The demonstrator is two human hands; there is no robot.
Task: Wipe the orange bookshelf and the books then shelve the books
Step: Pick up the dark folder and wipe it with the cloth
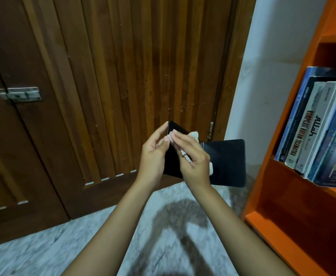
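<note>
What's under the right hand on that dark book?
A white cloth, pinched by the right hand against the dark book; its ends show above and below the hand. The hand covers the cloth's middle and the book's surface beneath.

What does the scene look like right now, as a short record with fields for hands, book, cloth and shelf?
left hand: grips the left edge of the book
right hand: presses the cloth on the book
book: dark, looks open, held up in front of the door
cloth: white, bunched under the right hand's fingers
shelf: orange, at right; a row of books leans on it
</note>
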